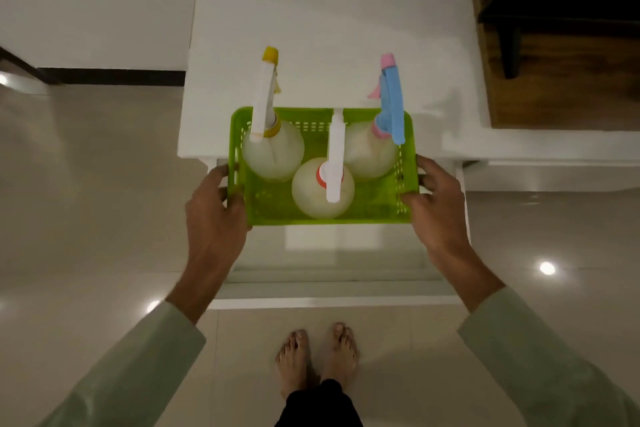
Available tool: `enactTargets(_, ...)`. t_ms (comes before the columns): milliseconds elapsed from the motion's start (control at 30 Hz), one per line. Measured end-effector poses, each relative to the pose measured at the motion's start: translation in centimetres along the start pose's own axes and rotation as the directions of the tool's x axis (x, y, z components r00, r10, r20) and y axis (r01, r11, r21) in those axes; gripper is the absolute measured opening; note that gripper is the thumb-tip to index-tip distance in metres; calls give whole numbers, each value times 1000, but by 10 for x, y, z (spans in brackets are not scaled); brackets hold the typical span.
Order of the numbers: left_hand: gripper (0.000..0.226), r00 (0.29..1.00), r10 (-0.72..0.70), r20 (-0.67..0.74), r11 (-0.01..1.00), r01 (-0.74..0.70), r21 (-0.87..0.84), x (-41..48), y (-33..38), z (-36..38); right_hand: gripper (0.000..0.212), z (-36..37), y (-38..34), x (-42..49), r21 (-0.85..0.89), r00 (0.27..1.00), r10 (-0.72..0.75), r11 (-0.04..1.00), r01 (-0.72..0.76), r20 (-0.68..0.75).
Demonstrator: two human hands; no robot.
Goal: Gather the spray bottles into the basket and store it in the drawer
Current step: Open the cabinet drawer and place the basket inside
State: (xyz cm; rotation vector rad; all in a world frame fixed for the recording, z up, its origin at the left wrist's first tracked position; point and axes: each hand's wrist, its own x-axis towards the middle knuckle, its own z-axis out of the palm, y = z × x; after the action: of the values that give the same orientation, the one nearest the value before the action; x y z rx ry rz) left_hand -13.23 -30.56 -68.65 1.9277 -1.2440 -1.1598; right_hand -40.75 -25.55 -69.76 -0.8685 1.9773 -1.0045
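A green plastic basket (374,211) is held in the air over the front edge of a white cabinet top (329,45) and above an open drawer (329,263). Three pale spray bottles stand upright in it: one with a yellow and white head (273,152) at back left, one with a blue and pink head (367,156) at back right, and one with a white and red head (311,198) in front. My left hand (216,208) grips the basket's left side and my right hand (434,198) grips its right side.
The drawer is pulled out toward me, its white front (329,300) just ahead of my bare feet (317,360). A dark wooden piece of furniture (561,45) stands to the right of the cabinet. Glossy floor tiles lie all around.
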Motion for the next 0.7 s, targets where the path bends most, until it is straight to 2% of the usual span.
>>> enactTargets(300,44,979,-149,138,988,153,-18,-39,-67,18,67,1,79,-59,29,993,113,993,-113,-25)
enactTargets(433,40,963,-211,168,976,217,-20,-24,-88,40,65,12,102,-50,83,978,209,975,-206,-21)
enactTargets(567,38,945,-278,170,961,273,54,0,-112,62,64,24,123,-31,107,956,292,951,-290,-5)
enactTargets(700,34,918,-354,178,934,340,104,19,-139,79,66,41,146,-5,92,903,430,900,-426,-16)
